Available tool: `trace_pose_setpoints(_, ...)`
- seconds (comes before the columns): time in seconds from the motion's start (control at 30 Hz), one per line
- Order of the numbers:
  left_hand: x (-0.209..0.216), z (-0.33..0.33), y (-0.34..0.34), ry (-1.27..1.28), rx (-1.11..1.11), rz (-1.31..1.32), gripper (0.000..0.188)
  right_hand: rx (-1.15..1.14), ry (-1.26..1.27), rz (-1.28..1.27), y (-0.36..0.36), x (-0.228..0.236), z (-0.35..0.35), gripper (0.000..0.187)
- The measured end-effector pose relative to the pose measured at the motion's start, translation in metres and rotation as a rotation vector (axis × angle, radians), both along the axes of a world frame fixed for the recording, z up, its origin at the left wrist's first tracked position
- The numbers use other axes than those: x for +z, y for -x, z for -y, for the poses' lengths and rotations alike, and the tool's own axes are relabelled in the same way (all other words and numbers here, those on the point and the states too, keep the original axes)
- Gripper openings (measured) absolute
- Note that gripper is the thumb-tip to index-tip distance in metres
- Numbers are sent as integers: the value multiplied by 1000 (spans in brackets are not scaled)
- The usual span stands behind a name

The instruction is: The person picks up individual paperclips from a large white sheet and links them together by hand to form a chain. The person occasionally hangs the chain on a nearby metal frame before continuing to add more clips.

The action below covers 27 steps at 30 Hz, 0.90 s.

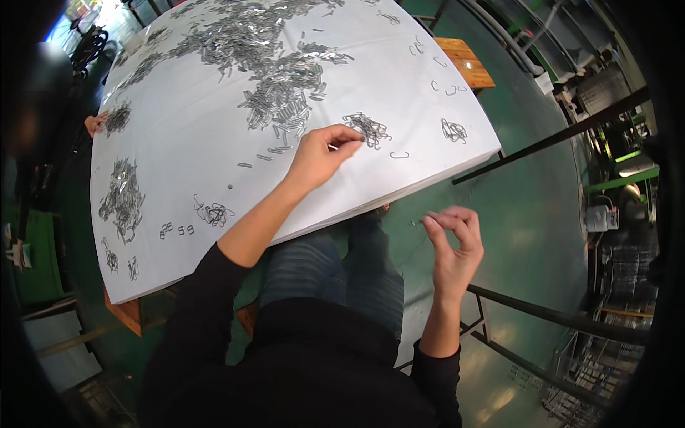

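My left hand (319, 157) reaches over the white-covered table (335, 187), thumb and forefinger pinched on a wire hook at the near edge of a pile of bent wire hooks (372, 128). Just right of that pile lies a single C-shaped hook (399, 155). Past the table's near right edge, my right hand (457, 246) is raised over the floor. Its thumb and forefinger come together in a pinch, slightly blurred; whatever they hold is too small to make out. Beyond my left hand spreads a large heap of short shiny metal pieces (278, 93).
Smaller hook piles (453, 130) (214, 212) and another metal heap (121, 200) lie about the table. Another person's hand (94, 123) touches the far left edge. A wooden bench (464, 63) stands beyond the right side. Dark metal rails (556, 310) run at my right.
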<state>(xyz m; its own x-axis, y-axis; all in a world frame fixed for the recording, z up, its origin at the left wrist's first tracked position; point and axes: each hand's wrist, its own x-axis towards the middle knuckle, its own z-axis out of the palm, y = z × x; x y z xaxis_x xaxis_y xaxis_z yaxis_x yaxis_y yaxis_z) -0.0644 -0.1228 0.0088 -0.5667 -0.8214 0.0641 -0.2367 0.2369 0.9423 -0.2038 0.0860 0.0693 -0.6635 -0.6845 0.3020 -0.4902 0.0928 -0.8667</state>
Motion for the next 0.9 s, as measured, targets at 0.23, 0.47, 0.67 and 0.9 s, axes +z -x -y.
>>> trace_pose_setpoints(0.23,73,-41,8,-172,-95,-312,13,98,27,-165,-17,9,53,11)
trace_pose_setpoints(0.47,83,-43,0,17,-49,-254,9,85,29,-293,-25,13,72,11)
trace_pose_setpoints(0.67,81,-41,-3,184,34,-290,8,94,11,-413,-29,10,84,11)
trace_pose_setpoints(0.9,83,-34,-14,271,70,-267,9,204,-93,-84,26,-20,95,22)
